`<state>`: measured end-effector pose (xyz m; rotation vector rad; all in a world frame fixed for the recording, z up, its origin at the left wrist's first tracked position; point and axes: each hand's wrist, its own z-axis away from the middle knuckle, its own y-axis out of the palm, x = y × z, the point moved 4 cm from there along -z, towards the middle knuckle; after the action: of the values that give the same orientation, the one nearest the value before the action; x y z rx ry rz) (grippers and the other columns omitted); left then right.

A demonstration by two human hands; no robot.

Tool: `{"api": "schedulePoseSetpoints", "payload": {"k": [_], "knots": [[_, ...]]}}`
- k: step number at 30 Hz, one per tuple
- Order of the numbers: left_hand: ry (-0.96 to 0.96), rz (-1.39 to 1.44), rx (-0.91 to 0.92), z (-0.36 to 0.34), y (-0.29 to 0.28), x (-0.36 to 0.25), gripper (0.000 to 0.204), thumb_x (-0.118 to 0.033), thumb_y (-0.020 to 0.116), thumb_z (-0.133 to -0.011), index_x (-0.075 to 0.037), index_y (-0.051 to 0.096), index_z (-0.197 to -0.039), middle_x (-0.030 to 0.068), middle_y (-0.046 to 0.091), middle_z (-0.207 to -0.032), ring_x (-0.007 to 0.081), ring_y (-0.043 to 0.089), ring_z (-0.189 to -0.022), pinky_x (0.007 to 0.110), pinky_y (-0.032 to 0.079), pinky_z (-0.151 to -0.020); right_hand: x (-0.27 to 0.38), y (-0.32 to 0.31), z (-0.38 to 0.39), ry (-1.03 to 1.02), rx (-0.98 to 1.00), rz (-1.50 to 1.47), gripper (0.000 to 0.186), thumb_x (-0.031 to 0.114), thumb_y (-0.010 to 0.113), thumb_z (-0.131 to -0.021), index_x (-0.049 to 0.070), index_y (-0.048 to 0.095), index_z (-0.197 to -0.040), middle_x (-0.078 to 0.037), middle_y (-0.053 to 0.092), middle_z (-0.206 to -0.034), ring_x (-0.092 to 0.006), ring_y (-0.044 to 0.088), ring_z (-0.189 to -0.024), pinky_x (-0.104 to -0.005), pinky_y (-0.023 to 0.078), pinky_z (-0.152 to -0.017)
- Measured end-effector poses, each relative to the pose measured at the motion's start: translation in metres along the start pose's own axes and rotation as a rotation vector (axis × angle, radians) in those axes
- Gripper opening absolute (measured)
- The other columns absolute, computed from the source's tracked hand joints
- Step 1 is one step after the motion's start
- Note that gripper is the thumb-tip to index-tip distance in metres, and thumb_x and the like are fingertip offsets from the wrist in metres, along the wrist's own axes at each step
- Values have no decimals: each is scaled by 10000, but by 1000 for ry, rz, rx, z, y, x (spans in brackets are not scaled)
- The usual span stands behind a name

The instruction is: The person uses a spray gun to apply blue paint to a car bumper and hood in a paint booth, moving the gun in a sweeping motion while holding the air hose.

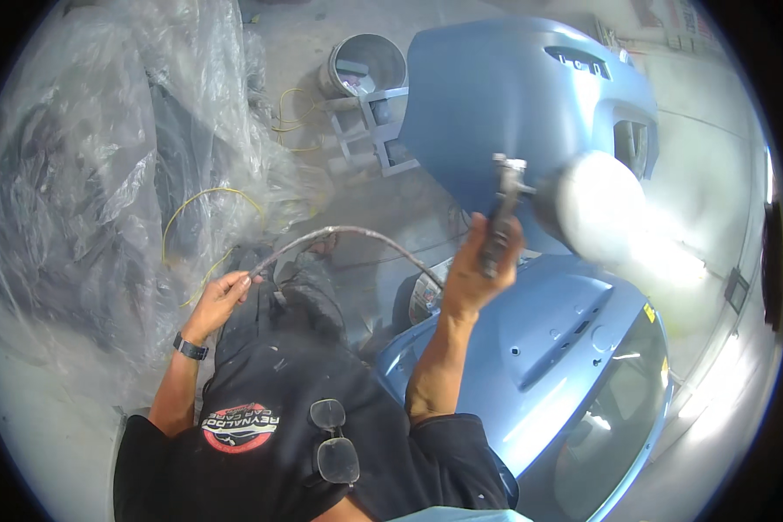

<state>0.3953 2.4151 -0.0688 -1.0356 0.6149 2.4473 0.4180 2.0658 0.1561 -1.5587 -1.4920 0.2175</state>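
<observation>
"Right grip (489, 265) first: what's it closed on?"

"A dark-handled, silver-headed metal spray gun (507, 196), fingers wrapped round the handle; its long axis runs near to far, the head at the far end and a rounded white cup (605, 209) to the right."

"And the left grip (224, 297)?"

"Pinching a thin grey flexible hose (339, 230), which arches rightward until lost behind the right grip."

"Which one is nearer the smooth light-blue curved body panel (483, 96)?"

"The right; that panel lies on the gun's far side, though I can't tell the gap."
</observation>
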Motion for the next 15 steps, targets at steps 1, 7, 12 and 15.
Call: {"api": "schedulePoseSetpoints", "payload": {"k": [1, 7, 12, 15], "knots": [[31, 17, 0, 0, 1, -6, 330, -309, 526, -1061, -59, 710, -1173, -64, 460, -742, 56, 424, -711, 231, 380, -660, 9, -3, -9, 17, -75, -64, 306, 76, 716, -936, 4, 583, -1202, -97, 683, -965, -143, 658, -779, -298, 542, -657], [42, 94, -66, 2, -3, -12, 344, -315, 512, -1069, -48, 700, -1179, -62, 469, -741, 56, 433, -712, 230, 386, -669, 22, 50, -35, -83, -66, 15, 382, 110, 724, -923, 43, 569, -1266, -145, 698, -1001, -283, 712, -805, -357, 580, -710], [18, 93, -170, 23, -19, 12, 347, -295, 497, -1077, -24, 692, -1169, -65, 470, -725, 50, 434, -681, 221, 383, -640, -1, 156, -28, 148, 351, 328, 367, 353, 656, -953, 30, 558, -1098, -232, 706, -978, -476, 678, -869, -539, 542, -743], [-8, 86, -215, 38, -19, 9, 341, -275, 488, -1081, -18, 687, -1184, -65, 472, -723, 47, 430, -675, 218, 377, -633, -15, 202, -27, 124, 506, 407, 376, 375, 669, -934, 40, 527, -1032, -205, 706, -973, -428, 714, -775, -502, 585, -662]]}}
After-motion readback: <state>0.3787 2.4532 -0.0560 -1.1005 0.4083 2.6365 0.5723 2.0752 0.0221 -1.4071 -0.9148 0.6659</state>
